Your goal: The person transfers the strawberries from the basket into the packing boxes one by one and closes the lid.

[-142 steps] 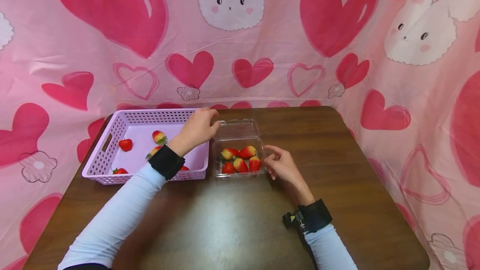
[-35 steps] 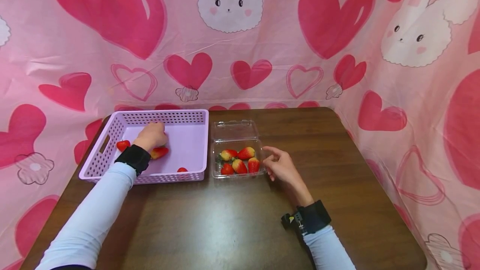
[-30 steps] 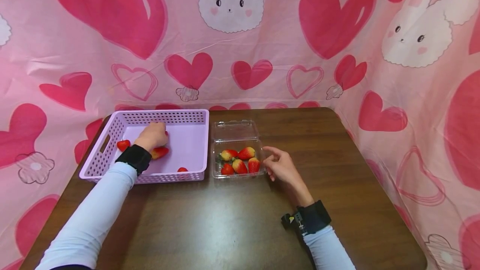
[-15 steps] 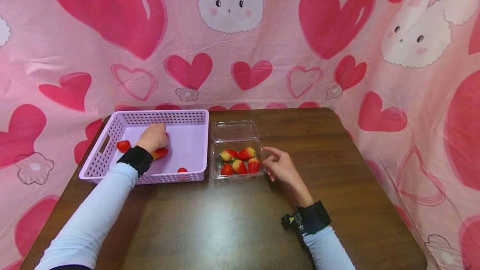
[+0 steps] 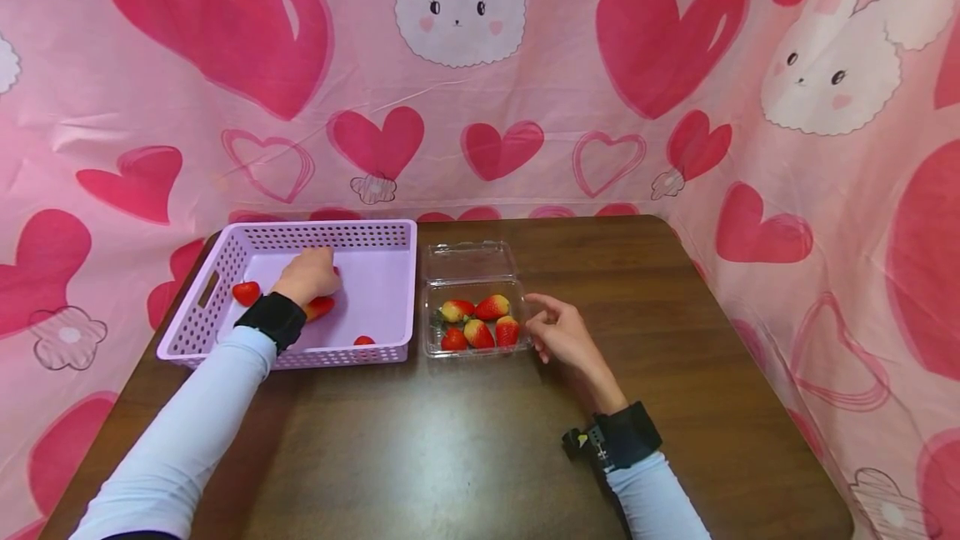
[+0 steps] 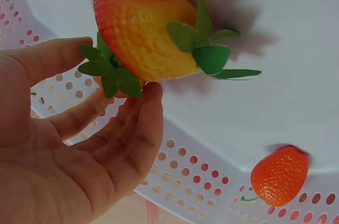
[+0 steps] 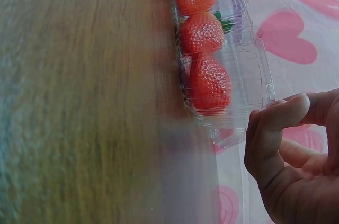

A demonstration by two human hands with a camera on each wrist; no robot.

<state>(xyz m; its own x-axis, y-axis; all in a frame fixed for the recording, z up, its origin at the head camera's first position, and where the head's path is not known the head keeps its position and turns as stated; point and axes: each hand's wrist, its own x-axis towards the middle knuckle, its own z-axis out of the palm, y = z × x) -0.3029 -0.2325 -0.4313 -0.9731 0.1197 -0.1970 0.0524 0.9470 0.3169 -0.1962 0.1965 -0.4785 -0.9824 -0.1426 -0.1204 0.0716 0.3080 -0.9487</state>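
Strawberry (image 6: 142, 33) lies in the basket (image 5: 341, 234), at the left hand (image 5: 306, 275); in the left wrist view the fingertips (image 6: 151, 92) touch its leafy end, fingers only loosely bent, not closed round it. Its long axis runs roughly level across that view, leaves to the right, red-yellow tip up-left. In the head view the hand covers most of it, so its direction cannot be told there.

Dark brown wood table (image 5: 465, 440), glossy, with pink heart-and-bunny cloth (image 5: 465, 90) hung behind and on both sides. Lilac perforated basket sits at the table's far left; a clear clamshell box (image 5: 474, 261) stands just beside it on the right, lid open toward the back, four strawberries (image 5: 480, 322) inside.

Head view shows the whole layout: three more berries in the basket, one (image 5: 245, 292) left of the hand, one (image 5: 321, 307) by the wrist, one (image 5: 363, 340) at the near wall. Left wrist view shows only the basket floor, the holes in its wall and a second berry (image 6: 279, 175) near the wall.

Right hand (image 5: 564, 334) rests on the table just right of the box, fingers relaxed and gently curled, holding nothing. Right wrist view shows a fingertip (image 7: 288, 108) close to the box wall (image 7: 249, 70); contact cannot be told. It shows three berries through the plastic.
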